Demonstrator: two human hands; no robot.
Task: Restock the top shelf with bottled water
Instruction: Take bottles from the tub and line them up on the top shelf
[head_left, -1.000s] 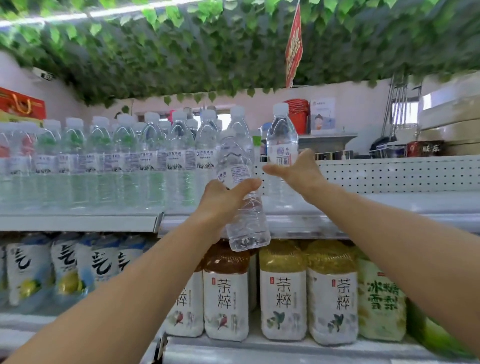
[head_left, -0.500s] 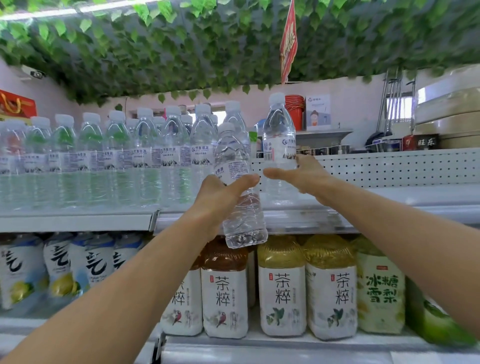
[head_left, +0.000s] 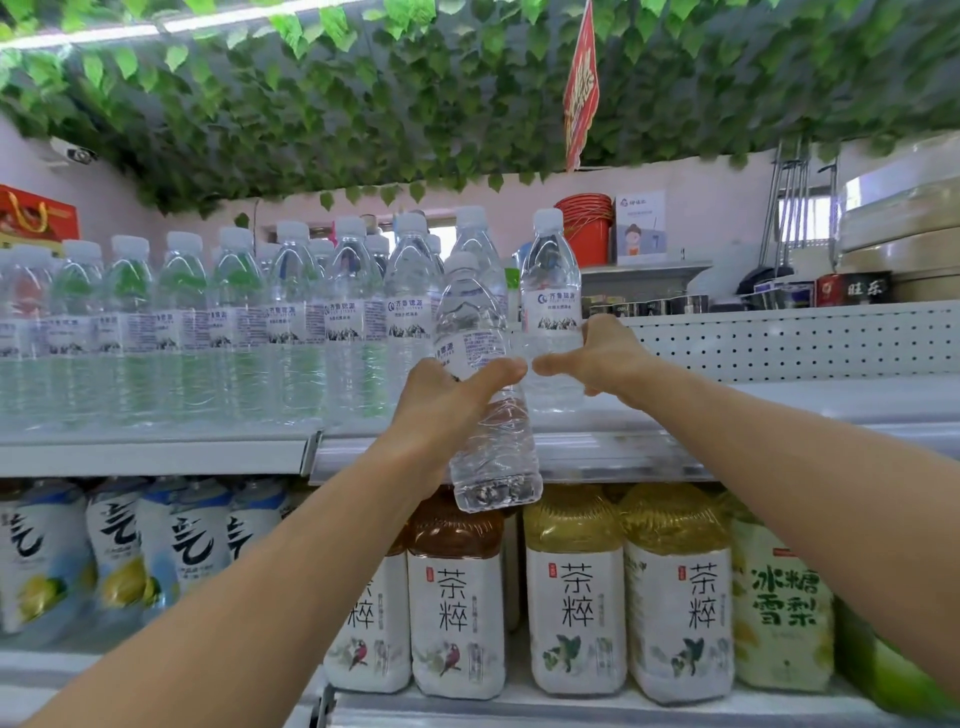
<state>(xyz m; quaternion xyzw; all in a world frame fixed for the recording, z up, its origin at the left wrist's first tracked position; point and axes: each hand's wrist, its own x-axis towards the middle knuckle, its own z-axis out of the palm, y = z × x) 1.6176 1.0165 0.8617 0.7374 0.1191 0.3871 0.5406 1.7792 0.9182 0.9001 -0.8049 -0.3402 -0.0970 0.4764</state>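
Note:
My left hand (head_left: 447, 410) grips a clear water bottle (head_left: 485, 415) around its middle and holds it in the air in front of the top shelf (head_left: 779, 410), its base hanging below the shelf edge. My right hand (head_left: 602, 358) is wrapped around a second water bottle (head_left: 551, 291) that stands upright on the top shelf, at the right end of the row. A long row of water bottles (head_left: 234, 322) with white caps fills the shelf to the left.
To the right of the standing bottle the top shelf is bare, with a white perforated back panel (head_left: 810, 338) behind. Below, large tea bottles (head_left: 576, 597) and other drink bottles (head_left: 119, 551) line the lower shelf. Green leaves (head_left: 415, 93) hang overhead.
The view has tilted up a little. My right hand has slid further around the standing bottle, which has turned so that its front label faces me. The left hand's bottle has risen slightly.

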